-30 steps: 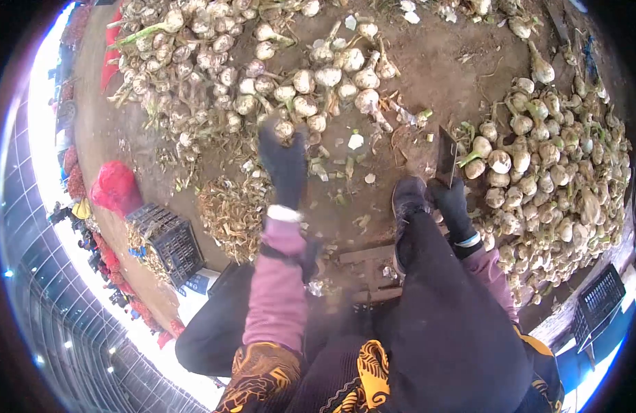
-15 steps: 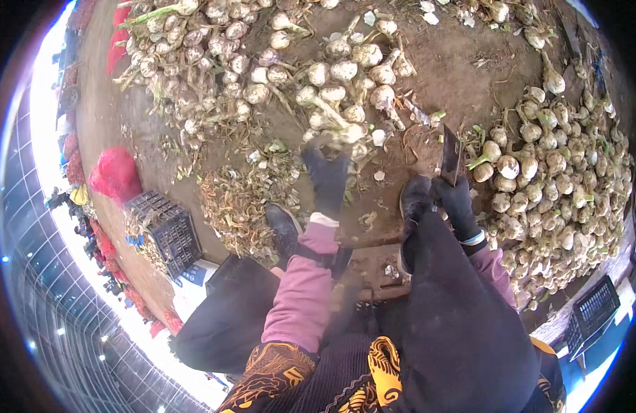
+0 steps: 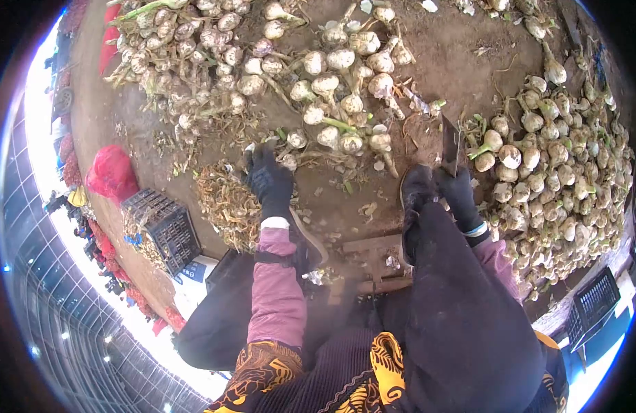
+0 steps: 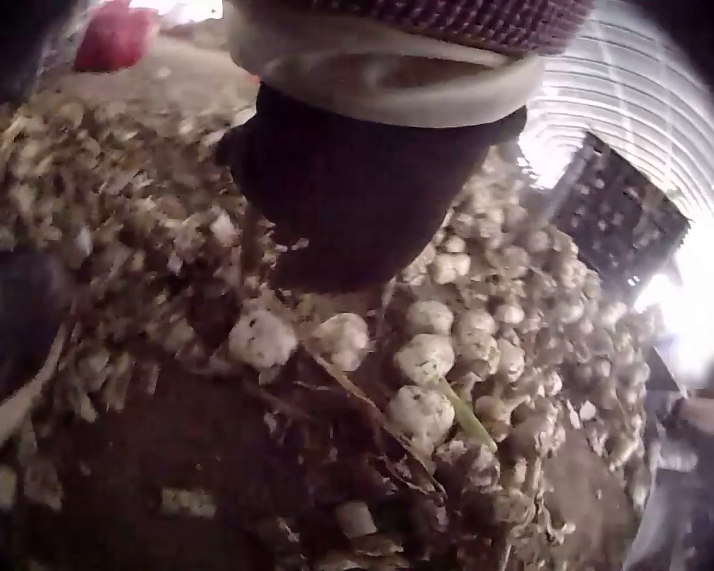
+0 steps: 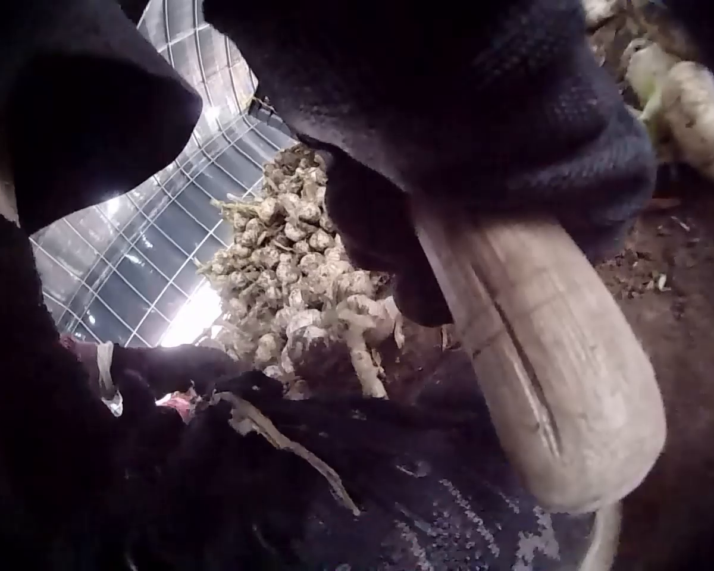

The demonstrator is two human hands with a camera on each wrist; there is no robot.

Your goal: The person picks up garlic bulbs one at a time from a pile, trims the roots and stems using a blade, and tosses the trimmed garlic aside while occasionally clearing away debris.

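The right hand [image 3: 459,198] closes its grip round the wooden handle [image 5: 553,369]; the blade [image 3: 450,143] extends beyond the fingers, between garlic bulbs [image 3: 328,136] and a bigger garlic heap [image 3: 559,165]. The left hand [image 3: 271,184] is near the bulbs, beside dry peels [image 3: 225,206]; its opening and hold I cannot tell.

The head camera is looking forward and steeply down over the legs [image 3: 469,316], taking in floor [image 3: 462,55] and bulbs [image 3: 340,59] widely. The left wrist camera is peering closely past the left hand [image 3: 269,180] across bulbs. The right wrist camera is facing the handle [image 5: 547,357] very closely, roof [image 5: 214,131] beyond. Each wrist view is sharing its hand, left or right hand [image 3: 457,198], with the head view.
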